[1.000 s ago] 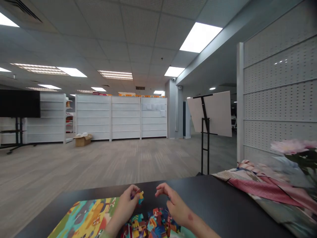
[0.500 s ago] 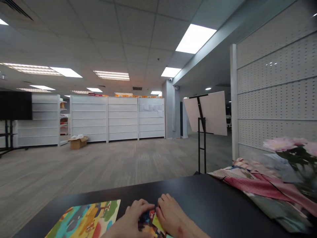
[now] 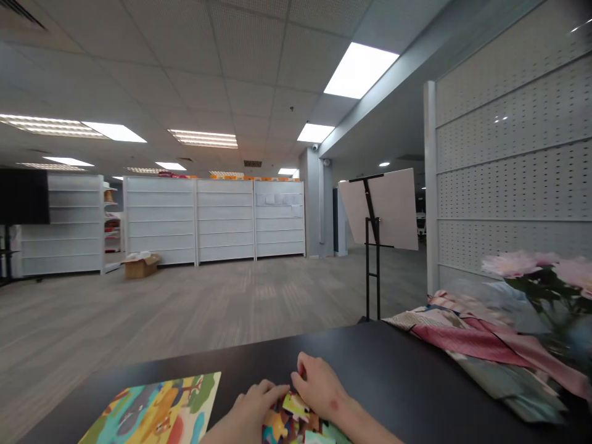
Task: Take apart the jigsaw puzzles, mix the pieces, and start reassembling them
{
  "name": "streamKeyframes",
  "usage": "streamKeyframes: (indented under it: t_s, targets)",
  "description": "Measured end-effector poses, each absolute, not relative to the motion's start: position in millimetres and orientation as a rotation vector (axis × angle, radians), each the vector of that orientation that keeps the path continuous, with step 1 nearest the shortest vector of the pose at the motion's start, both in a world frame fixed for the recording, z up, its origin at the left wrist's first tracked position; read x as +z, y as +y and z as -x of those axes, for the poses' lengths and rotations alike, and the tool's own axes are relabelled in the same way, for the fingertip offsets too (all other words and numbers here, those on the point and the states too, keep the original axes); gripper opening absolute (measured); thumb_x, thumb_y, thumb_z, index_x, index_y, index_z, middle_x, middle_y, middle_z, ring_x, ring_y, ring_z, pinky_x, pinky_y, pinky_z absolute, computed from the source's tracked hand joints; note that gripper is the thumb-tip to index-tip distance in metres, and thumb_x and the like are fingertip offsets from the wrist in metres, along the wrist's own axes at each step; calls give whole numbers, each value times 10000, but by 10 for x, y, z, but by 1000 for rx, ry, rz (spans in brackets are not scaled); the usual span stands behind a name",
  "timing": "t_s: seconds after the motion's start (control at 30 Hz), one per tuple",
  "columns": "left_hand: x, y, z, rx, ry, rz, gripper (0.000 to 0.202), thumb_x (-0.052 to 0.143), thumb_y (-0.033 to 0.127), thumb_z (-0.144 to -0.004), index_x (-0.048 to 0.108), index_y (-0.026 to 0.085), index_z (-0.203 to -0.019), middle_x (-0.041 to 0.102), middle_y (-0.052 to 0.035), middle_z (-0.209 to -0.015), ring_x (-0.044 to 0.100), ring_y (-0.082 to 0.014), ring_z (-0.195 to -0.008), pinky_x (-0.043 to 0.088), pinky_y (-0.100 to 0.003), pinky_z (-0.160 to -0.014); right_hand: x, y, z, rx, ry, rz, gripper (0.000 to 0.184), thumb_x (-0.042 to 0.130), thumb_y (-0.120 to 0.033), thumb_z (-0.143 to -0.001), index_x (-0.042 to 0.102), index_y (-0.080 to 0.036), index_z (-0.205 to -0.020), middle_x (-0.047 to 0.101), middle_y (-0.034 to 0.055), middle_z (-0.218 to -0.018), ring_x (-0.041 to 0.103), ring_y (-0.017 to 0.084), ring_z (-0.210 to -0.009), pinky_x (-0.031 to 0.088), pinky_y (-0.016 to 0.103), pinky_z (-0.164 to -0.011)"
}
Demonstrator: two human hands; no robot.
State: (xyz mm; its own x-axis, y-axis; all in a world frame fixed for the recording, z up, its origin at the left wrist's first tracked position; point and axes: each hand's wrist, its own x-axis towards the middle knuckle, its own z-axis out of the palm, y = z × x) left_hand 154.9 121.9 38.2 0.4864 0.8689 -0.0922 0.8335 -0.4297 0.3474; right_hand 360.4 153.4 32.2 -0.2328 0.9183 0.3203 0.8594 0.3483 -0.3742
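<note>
A heap of colourful jigsaw puzzle pieces (image 3: 287, 425) lies on the dark table between my hands. A yellow piece (image 3: 296, 406) sits on top, and paler green ones show at the bottom edge. My left hand (image 3: 252, 410) rests along the left side of the heap, fingers stretched forward and thumb side against the pieces. On the right, my right hand (image 3: 319, 383) arches over the heap's far side, fingers bent and thumb apart from them. Nothing shows in its grasp; its fingertips are partly hidden. Left of my left hand lies a bright illustrated picture sheet (image 3: 157, 410).
The black tabletop (image 3: 370, 370) extends to the right. Folded pink and grey-green cloth (image 3: 481, 345) lies at its right side, near pink flowers (image 3: 513, 264). Beyond stand an easel board (image 3: 393, 209), white shelving (image 3: 226, 219), a cardboard box (image 3: 141, 266) and a perforated panel (image 3: 509, 179).
My right hand has lifted and moved slightly back from my left hand, its fingers more bent. More puzzle pieces show between the hands. The view has turned slightly right.
</note>
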Motion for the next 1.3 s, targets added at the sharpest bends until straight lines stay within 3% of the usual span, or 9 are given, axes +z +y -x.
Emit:
streamKeyframes:
  t_s: [0.17, 0.4, 0.53, 0.77, 0.9, 1.0, 1.07, 1.2, 1.3]
  targets:
    - [516, 1157, -1469, 336, 1386, -2426, 1000, 764, 724, -648, 431, 339, -1508, 334, -120, -1617, 323, -402, -1460, 265, -561, -1188, 297, 1826, -3809, 211, -2080, 1555, 312, 500, -278, -919, 640, -179, -658, 666, 30, -681, 550, 150, -651, 252, 276, -595]
    - [155, 1455, -1686, -8, 1596, -2463, 1073, 776, 628, -637, 269, 395, -1553, 220, -68, -1661, 191, -495, -1490, 264, -658, -1140, 351, 2018, -4092, 393, -2158, 1487, 474, 510, -386, -940, 462, -183, -515, 340, -66, -492, 335, 100, -516, 203, 246, -515]
    - [50, 1486, -1673, -21, 1576, -2481, 1162, 801, 636, -558, 269, 373, -1557, 242, -86, -1651, 183, -502, -1489, 242, -662, -1144, 365, 1984, -4119, 329, -2109, 1469, 444, 569, -366, -891, 418, -195, -510, 353, -52, -523, 331, 112, -552, 191, 279, -548]
    - [100, 1466, -1574, 210, 1434, -2438, 1163, 834, 673, -499, 359, 401, -1526, 283, -93, -1638, 174, -499, -1492, 211, -651, -1156, 389, 2038, -4252, 391, -1996, 1483, 490, 432, -436, -928, 329, -225, -498, 289, -49, -509, 294, 124, -531, 208, 283, -552]
    - [155, 1388, -1569, 365, 1356, -2347, 978, 715, 759, -652, 451, 345, -1497, 292, -112, -1632, 158, -466, -1507, 160, -640, -1182, 485, 2085, -4340, 418, -1870, 1508, 509, 330, -545, -952, 281, -250, -540, 286, -48, -518, 319, 133, -525, 241, 282, -550]
    - [251, 1289, -1533, 617, 1185, -2296, 951, 578, 799, -772, 356, 306, -1554, 224, -78, -1663, 165, -359, -1534, 170, -523, -1230, 505, 2012, -4170, 508, -1891, 1443, 523, 249, -594, -972, 333, -248, -590, 346, -48, -522, 388, 139, -523, 306, 259, -537]
    - [352, 1242, -1501, 779, 1133, -2187, 985, 519, 809, -796, 291, 257, -1578, 211, -71, -1672, 198, -295, -1534, 228, -428, -1232, 462, 1889, -3969, 528, -1954, 1372, 475, 346, -549, -963, 418, -229, -619, 445, -37, -566, 467, 146, -580, 357, 249, -576]
    - [571, 1224, -1345, 980, 1281, -2013, 735, 306, 638, -928, 394, 165, -1484, 477, -129, -1520, 455, -236, -1393, 382, -340, -1134, 353, 1591, -3642, 442, -2067, 1255, 186, 542, -323, -886, 591, -200, -754, 631, 22, -841, 583, 183, -827, 411, 280, -779]
    - [665, 1179, -1141, 858, 1571, -2003, 505, 486, 534, -854, 624, 147, -1149, 700, -152, -1066, 647, -321, -1045, 474, -454, -962, 393, 1454, -3593, 406, -2092, 1225, 212, 458, -287, -948, 619, -201, -841, 644, 47, -912, 602, 196, -871, 430, 302, -814]
